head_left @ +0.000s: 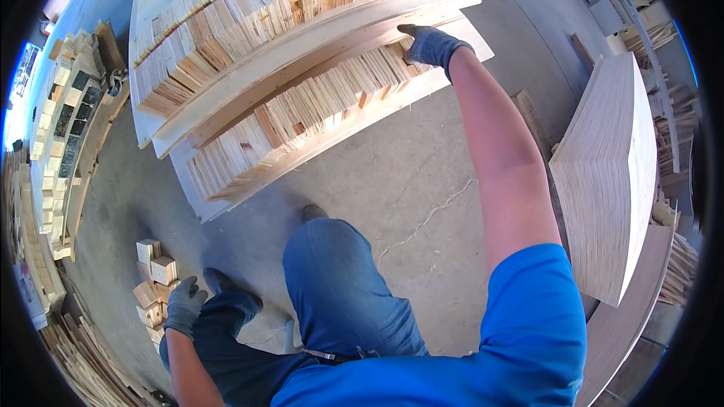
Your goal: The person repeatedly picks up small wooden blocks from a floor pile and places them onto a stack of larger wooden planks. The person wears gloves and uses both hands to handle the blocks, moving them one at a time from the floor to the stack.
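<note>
My right hand, in a grey glove, reaches far forward to the right end of the lower row of thin wooden pieces. Its thumb and fingers straddle the row's end and close on a wooden piece, which the glove mostly covers. This row stands on edge along a pale board. Behind it, a similar upper row sits on stacked sheets. Low at my left side hangs my left hand, also gloved, fingers loosely apart and holding nothing visible. Just beside it is a small pile of wooden blocks.
A tall stack of pale sheets stands on the right, beside a curved-looking board. More stacked blocks line the left. Long strips lie at lower left. The concrete floor has a crack.
</note>
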The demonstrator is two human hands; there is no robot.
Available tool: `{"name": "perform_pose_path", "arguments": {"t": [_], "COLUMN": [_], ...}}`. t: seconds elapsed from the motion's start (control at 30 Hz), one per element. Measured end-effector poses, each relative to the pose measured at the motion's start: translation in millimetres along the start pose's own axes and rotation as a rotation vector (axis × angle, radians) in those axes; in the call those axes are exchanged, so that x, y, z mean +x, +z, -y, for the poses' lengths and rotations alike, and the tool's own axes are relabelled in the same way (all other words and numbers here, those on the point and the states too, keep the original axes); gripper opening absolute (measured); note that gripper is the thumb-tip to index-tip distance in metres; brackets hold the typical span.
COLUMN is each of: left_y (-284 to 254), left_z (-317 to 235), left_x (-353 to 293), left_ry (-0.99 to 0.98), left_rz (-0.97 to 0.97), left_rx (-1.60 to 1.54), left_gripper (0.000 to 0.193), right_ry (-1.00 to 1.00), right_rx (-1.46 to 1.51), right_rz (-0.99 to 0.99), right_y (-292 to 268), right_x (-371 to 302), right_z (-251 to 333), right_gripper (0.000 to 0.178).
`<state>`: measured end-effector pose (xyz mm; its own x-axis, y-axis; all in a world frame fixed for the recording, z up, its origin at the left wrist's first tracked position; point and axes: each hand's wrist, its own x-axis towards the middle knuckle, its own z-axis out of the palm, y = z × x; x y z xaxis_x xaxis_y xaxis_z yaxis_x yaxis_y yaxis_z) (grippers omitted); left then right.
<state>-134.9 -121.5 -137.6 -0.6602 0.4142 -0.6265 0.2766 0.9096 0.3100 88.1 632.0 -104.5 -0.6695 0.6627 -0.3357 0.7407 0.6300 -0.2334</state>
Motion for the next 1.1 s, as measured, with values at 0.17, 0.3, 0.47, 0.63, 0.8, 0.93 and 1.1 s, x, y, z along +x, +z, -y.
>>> {"name": "perform_pose_path", "arguments": {"t": [0.17,0.3,0.47,0.63,0.8,0.93,1.1], "left_y": [0.1,-0.5,5.9,2.4,4.0,5.1,8.6], "left_z": [-3.9,-2.5,9.9,-7.0,-15.0,-12.0,-8.4], "left_x": [5.8,1.1,12.7,6.5,9.0,8.7,12.0], "left_ry": [0.037,0.038,0.016,0.034,0.024,0.059,0.066], "left_rz": [-0.007,-0.021,0.003,-0.011,-0.005,-0.032,-0.011], "left_rx": [-0.002,0.052,0.055,0.044,0.084,0.091,0.139], "left_gripper": [0.057,0.057,0.057,0.057,0.056,0.056,0.057], "right_ry": [-0.011,0.067,0.200,0.214,0.141,0.332,0.352], "right_rx": [-0.081,0.000,0.211,0.314,0.128,0.314,0.467], "right_rz": [0.028,-0.090,-0.505,-0.427,-0.407,-0.470,-0.546], "right_y": [-10.6,-21.8,7.6,45.0,86.1,87.7,45.4], "right_x": [5.0,-12.0,-17.5,-30.9,-32.1,-43.3,-45.9], "right_z": [-0.1,-9.6,-53.8,-61.6,-67.1,-65.7,-49.5], "right_gripper": [0.066,0.055,0.019,0.019,0.021,0.029,0.071]}}
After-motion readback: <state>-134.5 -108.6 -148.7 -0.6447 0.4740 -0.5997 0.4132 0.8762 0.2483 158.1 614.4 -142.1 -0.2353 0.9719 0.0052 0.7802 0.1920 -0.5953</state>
